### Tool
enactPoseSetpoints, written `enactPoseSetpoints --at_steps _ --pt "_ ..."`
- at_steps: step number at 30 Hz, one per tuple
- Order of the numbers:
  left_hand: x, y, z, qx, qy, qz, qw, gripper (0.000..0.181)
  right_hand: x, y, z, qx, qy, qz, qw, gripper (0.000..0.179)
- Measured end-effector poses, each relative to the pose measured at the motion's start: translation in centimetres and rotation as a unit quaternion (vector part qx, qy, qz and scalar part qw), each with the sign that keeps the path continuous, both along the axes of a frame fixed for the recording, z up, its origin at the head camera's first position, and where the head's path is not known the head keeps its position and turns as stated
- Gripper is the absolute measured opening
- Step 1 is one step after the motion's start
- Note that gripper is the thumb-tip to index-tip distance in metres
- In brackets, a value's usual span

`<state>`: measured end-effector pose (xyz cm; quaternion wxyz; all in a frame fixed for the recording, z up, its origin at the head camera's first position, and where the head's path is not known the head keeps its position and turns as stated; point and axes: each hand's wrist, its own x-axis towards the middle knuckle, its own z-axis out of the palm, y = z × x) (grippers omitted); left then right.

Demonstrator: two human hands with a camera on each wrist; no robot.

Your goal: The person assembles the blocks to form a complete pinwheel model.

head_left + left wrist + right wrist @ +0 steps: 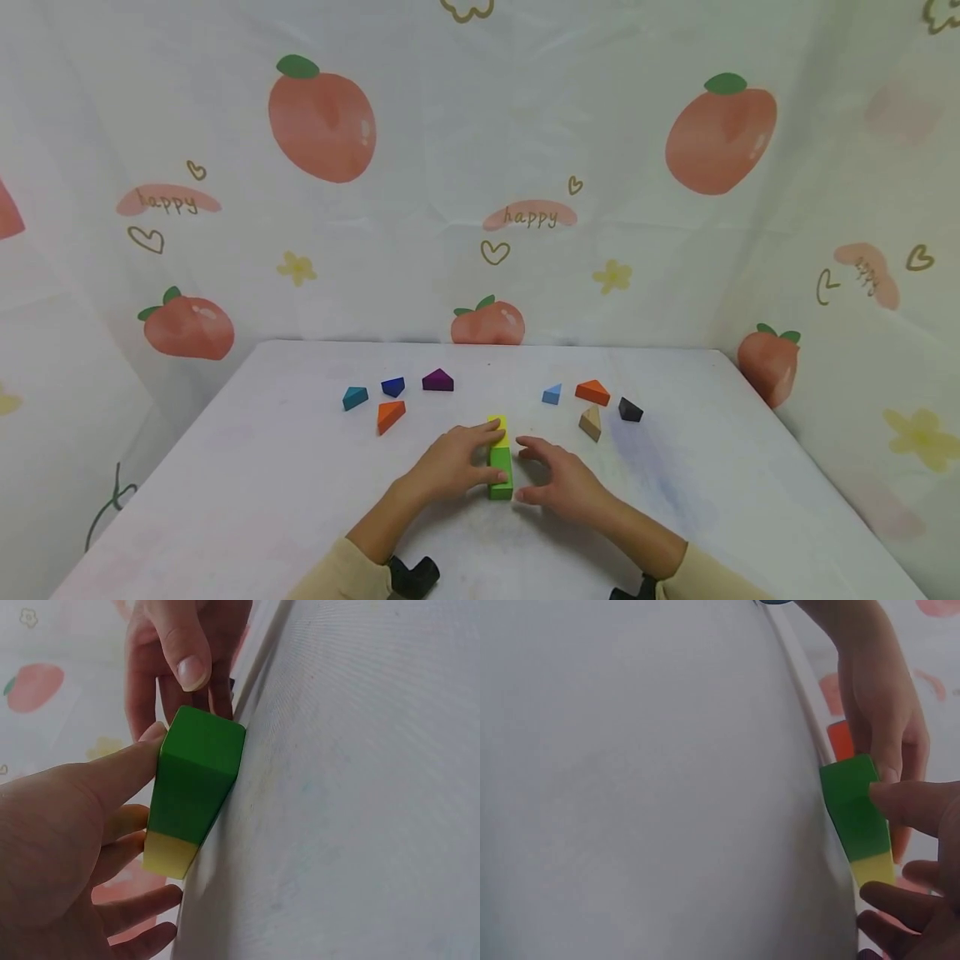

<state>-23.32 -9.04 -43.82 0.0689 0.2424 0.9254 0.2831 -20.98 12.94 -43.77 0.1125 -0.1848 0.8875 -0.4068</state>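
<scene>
A green rectangular block (500,492) and a yellow block (169,859) lie end to end on the white table, the yellow one farther from me. My left hand (450,463) is at their left side, its thumb touching the top edge of the green block and a fingertip over the yellow block. On the other side, my right hand (566,483) hovers with loosely bent fingers, a small gap showing between it and the blocks in the head view. Nothing is held in the right hand. Part of the yellow block is covered by the left fingers.
Toward the back left lie teal (355,397), blue (393,387), purple (438,381) and orange (390,417) triangular blocks. Light blue (552,394), orange (592,392), tan (591,423) and black (631,410) blocks lie at the back right. A peach-printed curtain (420,250) hangs behind the table.
</scene>
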Motion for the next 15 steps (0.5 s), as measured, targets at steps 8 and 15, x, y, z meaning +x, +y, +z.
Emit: enactPoseSetpoints --at_steps 8,15 --pt "0.0 0.0 0.1 0.003 -0.002 0.000 1.0000 0.065 -0.7 0.6 0.7 0.010 0.024 -0.002 0.9997 0.072" --pt "0.0 0.0 0.0 0.003 -0.017 0.007 0.9998 0.065 -1.7 1.8 1.5 0.014 0.077 -0.003 0.9969 0.059"
